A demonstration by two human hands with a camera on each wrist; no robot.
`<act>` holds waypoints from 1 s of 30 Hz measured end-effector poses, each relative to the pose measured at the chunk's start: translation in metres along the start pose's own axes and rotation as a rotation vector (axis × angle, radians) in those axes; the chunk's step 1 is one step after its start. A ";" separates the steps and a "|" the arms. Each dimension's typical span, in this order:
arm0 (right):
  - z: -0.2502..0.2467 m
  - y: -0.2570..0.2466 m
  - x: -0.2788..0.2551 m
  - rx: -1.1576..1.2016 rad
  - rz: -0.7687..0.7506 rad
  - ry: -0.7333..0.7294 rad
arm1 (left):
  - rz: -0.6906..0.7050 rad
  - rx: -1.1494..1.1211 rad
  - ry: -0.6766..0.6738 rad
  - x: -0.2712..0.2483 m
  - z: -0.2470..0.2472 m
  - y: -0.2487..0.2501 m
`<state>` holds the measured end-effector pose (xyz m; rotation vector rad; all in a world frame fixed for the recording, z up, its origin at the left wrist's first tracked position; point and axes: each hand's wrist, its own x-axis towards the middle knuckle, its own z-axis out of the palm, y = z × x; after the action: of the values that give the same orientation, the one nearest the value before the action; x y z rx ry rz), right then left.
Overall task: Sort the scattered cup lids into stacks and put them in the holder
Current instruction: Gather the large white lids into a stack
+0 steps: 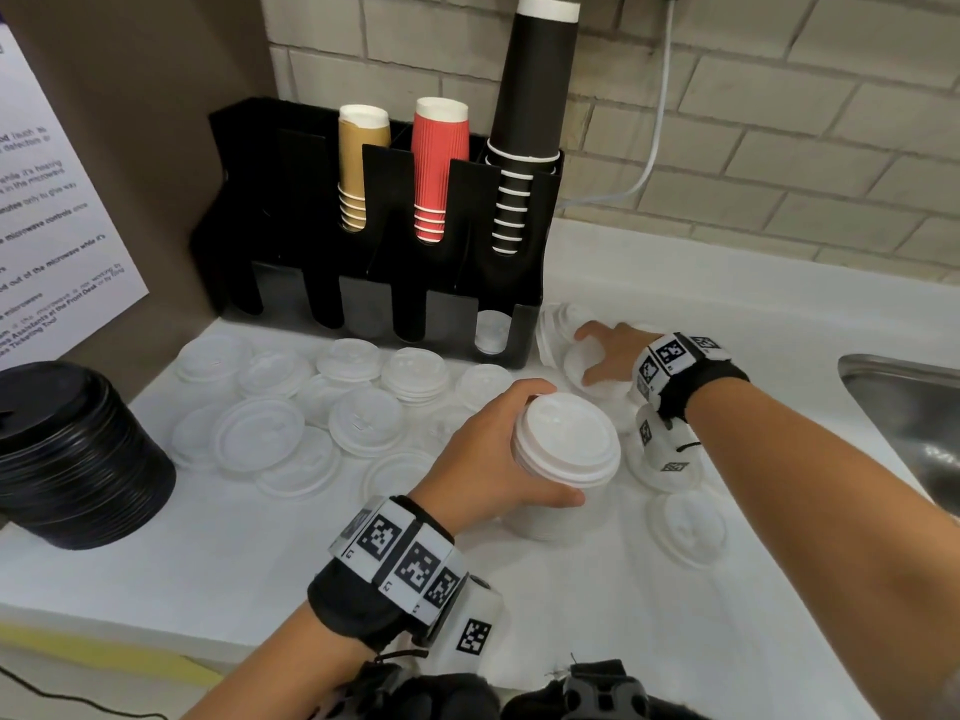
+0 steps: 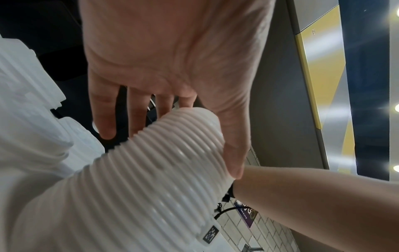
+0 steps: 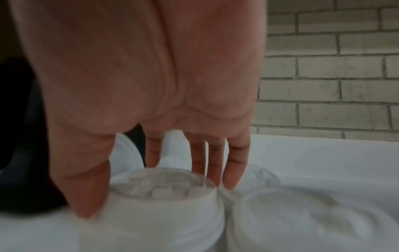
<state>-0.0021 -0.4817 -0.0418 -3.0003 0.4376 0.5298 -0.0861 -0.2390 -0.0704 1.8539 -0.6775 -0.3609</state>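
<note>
My left hand point(image 1: 524, 444) grips a tall stack of white lids point(image 1: 569, 449) from its left side, thumb in front, fingers behind; the ribbed stack point(image 2: 151, 170) fills the left wrist view under my left hand point(image 2: 172, 150). My right hand point(image 1: 592, 356) reaches just right of the black holder point(image 1: 374, 304) and pinches a short lid stack point(image 1: 597, 374) on the counter. In the right wrist view my right hand point(image 3: 159, 192) has its thumb and fingers on either side of this short stack point(image 3: 162, 201). Several translucent lids point(image 1: 363, 418) lie scattered in front of the holder.
The holder's top row carries tan, red point(image 1: 436, 168) and black cups; its rightmost lower slot holds clear lids point(image 1: 488, 332). A pile of black lids point(image 1: 78, 454) stands at the left. More lids point(image 1: 688, 527) lie near the steel sink point(image 1: 904, 407) at the right.
</note>
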 end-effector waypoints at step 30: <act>-0.028 -0.023 -0.138 0.327 -0.600 -0.090 | -0.025 -0.069 0.027 0.008 0.003 0.000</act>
<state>-0.1103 -0.4263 0.0318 -2.5852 -0.3457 0.4728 -0.0819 -0.2460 -0.0715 1.8005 -0.6168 -0.3709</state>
